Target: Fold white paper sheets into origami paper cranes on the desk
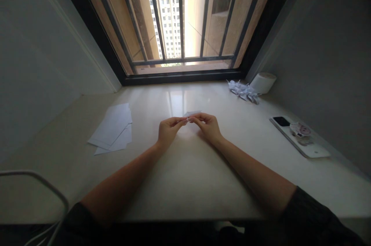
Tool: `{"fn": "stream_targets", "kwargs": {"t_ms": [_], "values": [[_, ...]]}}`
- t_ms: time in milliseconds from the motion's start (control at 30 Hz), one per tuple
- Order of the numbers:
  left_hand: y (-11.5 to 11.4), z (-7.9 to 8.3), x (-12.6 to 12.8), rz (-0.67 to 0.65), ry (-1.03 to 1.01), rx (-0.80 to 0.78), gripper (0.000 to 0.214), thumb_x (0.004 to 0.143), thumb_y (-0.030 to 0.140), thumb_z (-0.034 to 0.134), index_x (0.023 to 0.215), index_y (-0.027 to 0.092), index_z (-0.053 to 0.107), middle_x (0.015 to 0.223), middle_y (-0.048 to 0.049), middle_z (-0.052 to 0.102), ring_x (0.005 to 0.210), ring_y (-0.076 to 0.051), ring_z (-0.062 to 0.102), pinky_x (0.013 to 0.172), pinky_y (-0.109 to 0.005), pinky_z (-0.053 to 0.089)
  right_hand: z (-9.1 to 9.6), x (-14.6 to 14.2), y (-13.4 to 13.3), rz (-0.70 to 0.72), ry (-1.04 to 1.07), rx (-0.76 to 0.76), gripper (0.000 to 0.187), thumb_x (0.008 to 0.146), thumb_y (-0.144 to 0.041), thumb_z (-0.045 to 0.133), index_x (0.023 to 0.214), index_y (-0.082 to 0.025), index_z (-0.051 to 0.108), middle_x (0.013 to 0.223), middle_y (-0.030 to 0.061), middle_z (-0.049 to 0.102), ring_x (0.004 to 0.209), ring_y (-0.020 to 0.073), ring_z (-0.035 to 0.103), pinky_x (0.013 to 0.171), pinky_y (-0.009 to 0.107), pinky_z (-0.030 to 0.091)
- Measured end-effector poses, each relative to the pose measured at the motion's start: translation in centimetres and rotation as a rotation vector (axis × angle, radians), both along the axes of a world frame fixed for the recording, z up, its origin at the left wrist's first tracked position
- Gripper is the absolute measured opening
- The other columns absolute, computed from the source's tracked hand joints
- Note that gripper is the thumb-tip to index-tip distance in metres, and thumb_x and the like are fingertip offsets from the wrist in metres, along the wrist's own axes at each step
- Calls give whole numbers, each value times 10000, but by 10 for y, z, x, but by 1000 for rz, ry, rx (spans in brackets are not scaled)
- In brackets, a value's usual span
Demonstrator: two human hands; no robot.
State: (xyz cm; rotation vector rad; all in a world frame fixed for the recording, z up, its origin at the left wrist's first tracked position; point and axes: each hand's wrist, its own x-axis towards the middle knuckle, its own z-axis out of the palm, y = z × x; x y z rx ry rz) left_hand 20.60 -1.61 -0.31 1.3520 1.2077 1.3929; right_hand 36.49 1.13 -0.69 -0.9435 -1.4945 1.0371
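Between the fingertips of both hands is a small folded piece of white paper [192, 113], held just above the sill. My left hand [170, 128] pinches its left end, thumb and fingers pressed together. From the other side my right hand [209, 125] pinches it as well, and the two sets of fingertips nearly meet. Much of the paper is hidden behind the fingers, so its full shape does not show.
Loose white paper sheets [114, 126] lie overlapping on the left of the pale sill [185, 184]. Folded paper pieces [243, 90] are heaped beside a white roll [263, 83] at the back right. A phone [300, 136] lies at the right; a cable [43, 178] loops in at lower left.
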Motion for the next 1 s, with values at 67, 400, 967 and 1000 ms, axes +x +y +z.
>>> {"fn": "stream_targets", "kwargs": {"t_ms": [67, 400, 967, 1000], "values": [[0, 1, 0, 6, -35, -19, 252, 644, 347, 738, 829, 176, 731, 835, -60, 726, 771, -170, 660, 774, -307, 511, 1, 0, -1, -12, -15, 13, 223, 720, -422, 663, 772, -213, 723, 771, 32, 721, 729, 178, 652, 722, 316, 495], [-1, 5, 1, 57, -4, -56, 256, 622, 358, 751, 791, 167, 730, 789, -63, 724, 746, -176, 660, 715, -293, 516, 2, -1, -4, -53, -22, 28, 241, 710, -434, 666, 766, -208, 729, 745, 32, 719, 701, 177, 647, 704, 309, 488], [0, 0, -4, 96, 149, 110, 225, 667, 377, 719, 804, 200, 734, 822, -45, 727, 754, -179, 666, 752, -309, 520, -2, 2, 4, 89, 62, -48, 277, 672, -401, 713, 883, -222, 733, 823, 50, 736, 767, 204, 681, 769, 354, 518], [0, 1, -3, 102, 171, 119, 222, 670, 379, 716, 802, 202, 735, 818, -43, 727, 743, -177, 664, 740, -304, 519, -2, 2, 3, 88, 67, -53, 273, 675, -402, 711, 873, -217, 735, 802, 52, 735, 752, 200, 680, 760, 350, 519]]}}
